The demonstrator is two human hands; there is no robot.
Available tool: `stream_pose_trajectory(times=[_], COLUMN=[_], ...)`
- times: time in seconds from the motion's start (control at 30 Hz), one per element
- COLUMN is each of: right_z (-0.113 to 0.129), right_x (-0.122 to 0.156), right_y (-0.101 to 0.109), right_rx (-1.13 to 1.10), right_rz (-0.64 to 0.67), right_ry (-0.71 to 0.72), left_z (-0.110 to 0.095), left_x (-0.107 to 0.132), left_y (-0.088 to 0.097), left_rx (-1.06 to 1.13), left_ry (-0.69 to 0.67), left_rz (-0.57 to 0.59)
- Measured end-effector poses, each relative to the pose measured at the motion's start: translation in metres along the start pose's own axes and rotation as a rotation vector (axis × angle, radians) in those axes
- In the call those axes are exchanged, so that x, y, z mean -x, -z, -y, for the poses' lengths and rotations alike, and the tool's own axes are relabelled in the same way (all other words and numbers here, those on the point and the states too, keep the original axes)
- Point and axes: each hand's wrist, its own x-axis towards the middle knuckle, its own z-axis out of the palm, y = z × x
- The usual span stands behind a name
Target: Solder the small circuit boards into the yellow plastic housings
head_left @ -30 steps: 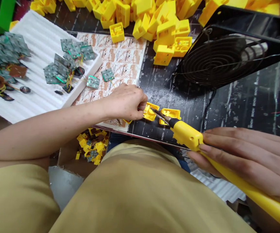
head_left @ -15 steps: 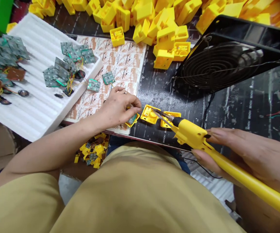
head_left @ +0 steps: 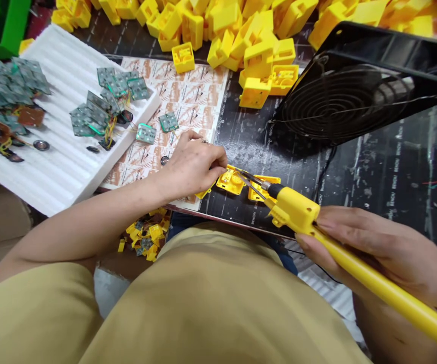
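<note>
My right hand point(head_left: 385, 247) is wrapped round a yellow soldering iron point(head_left: 297, 207) with a dark collar and a thin metal tube beside its tip. The tip reaches over the middle yellow casing point(head_left: 230, 183), which lies open side up on the bench. Thumb and fingers of my left hand point(head_left: 199, 164) are pinched together at that casing's upper left edge; whatever they grip is hidden. A second open casing point(head_left: 261, 188) sits to the right, partly behind the iron. Beneath my left hand, a third casing point(head_left: 203, 193) shows only its lower edge.
Yellow casings point(head_left: 256, 55) are heaped along the back. A black fan point(head_left: 335, 106) stands at the right. On the left, a white foam tray point(head_left: 66, 172) carries circuit boards and small speakers. Two boards point(head_left: 168, 122) point(head_left: 146, 133) lie near my left hand. Below the bench edge are loose yellow parts point(head_left: 152, 235).
My left hand has shifted right, from the left casing to the edge of the middle one. The soldering iron has moved slightly left and stays over the casings.
</note>
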Motion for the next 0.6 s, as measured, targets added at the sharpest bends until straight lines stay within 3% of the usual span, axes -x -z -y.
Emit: stream_pose_trajectory(times=[0.27,0.5,0.6], right_z=[0.000,0.004,0.000], right_x=[-0.005,-0.021,-0.016], right_y=[-0.001,0.004,0.013], right_rx=[0.135,0.113,0.093], right_rz=[0.157,0.126,0.135], right_ry=[0.046,0.247,0.103], left_z=[-0.004,-0.009,-0.010], left_x=[-0.009,-0.020,-0.022], left_y=[0.004,0.011,0.012], left_rx=[-0.090,-0.145,-0.141], left_ry=[-0.035,-0.078,-0.063], left_rz=[0.047,0.110,0.135])
